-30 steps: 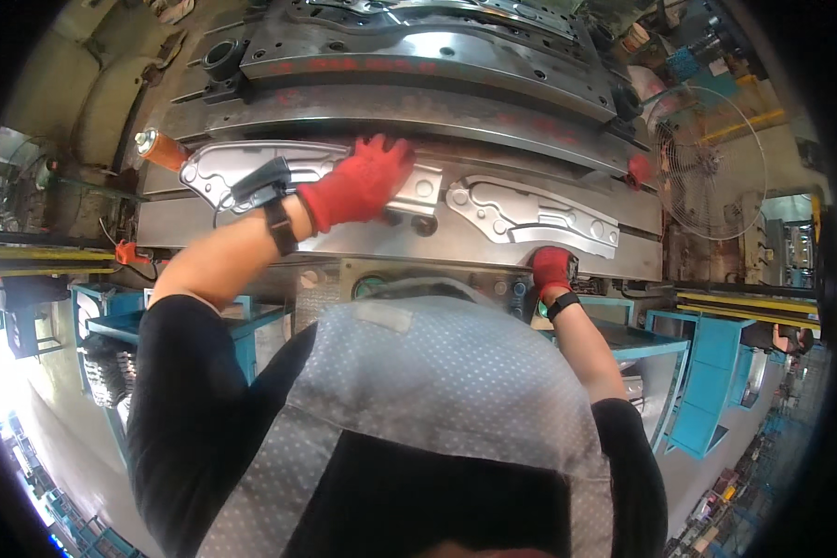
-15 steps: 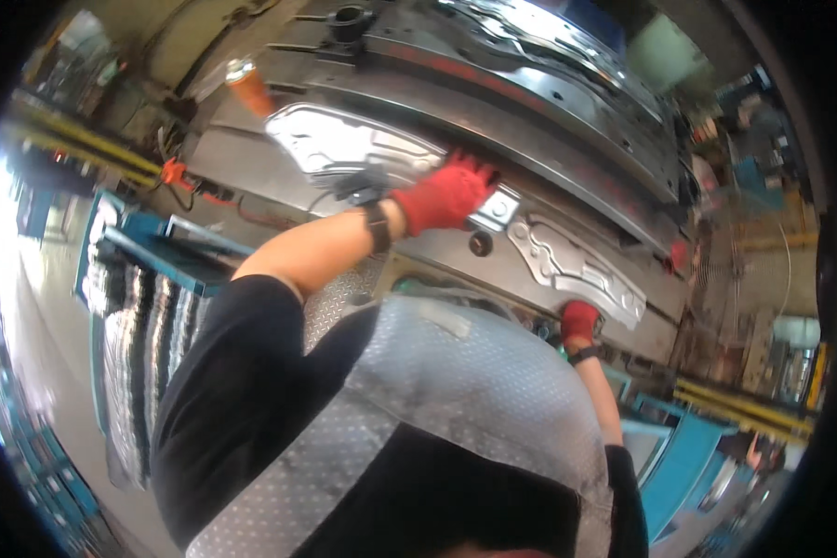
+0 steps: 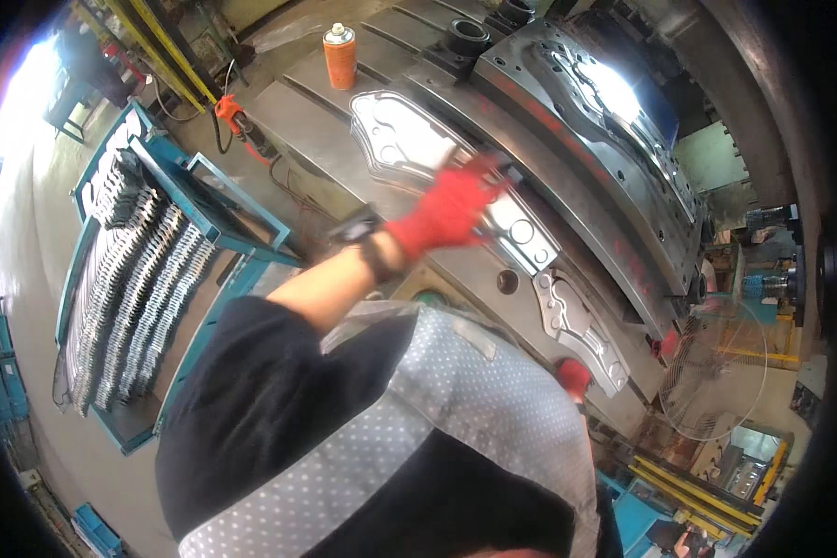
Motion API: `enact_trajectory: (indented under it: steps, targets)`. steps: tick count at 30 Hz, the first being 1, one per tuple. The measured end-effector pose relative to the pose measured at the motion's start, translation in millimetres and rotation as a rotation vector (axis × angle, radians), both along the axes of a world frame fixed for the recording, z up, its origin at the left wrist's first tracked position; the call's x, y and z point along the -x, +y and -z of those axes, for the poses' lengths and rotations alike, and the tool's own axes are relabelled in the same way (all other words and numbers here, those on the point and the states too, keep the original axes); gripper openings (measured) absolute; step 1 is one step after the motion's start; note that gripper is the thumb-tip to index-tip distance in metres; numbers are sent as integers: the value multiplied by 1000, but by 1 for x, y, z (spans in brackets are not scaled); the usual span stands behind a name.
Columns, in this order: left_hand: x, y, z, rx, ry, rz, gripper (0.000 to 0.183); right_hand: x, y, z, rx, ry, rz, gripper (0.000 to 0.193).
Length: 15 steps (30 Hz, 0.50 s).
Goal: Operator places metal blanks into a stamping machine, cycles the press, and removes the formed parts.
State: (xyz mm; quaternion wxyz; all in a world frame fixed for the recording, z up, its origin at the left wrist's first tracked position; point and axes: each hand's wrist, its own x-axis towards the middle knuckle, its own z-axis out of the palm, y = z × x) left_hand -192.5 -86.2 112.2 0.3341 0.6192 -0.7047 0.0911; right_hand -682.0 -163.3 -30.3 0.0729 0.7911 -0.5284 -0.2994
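Note:
A long, shiny stamped sheet-metal part (image 3: 395, 135) lies along the near side of the press die (image 3: 567, 139). My left hand (image 3: 451, 205), in a red glove, is over the middle of this part; motion smears its fingers, so I cannot tell whether they grip it. To the right, end to end with the long part, lies a shorter stamped metal piece (image 3: 581, 330). My right hand (image 3: 574, 377), also red-gloved, is at the near edge of that shorter piece, partly hidden behind my apron. Its fingers do not show.
An orange spray can (image 3: 340, 58) stands on the slotted metal bed past the long part's left end. At left, a teal rack (image 3: 181, 219) holds rows of stacked metal parts (image 3: 130, 288). An orange-and-red hose fitting (image 3: 228, 110) is beside the bed.
My view has turned, bringing the teal rack and spray can further into sight. My left hand stays over the long part, now blurred; my right hand is more hidden behind my apron.

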Motion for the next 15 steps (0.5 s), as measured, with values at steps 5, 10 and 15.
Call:
enact_trajectory:
  steps: [5, 10, 15]
  targets:
    - [-163, 34, 34, 298, 426, -632, 52, -117, 13, -108, 60, -432, -92, 48]
    - [-217, 18, 79, 211, 965, -484, 39, -279, 9, -180, 308, -652, -445, 91]
    - [-192, 1, 75, 179, 1216, -395, 35, -314, -14, -154, 5, -689, -428, 102]
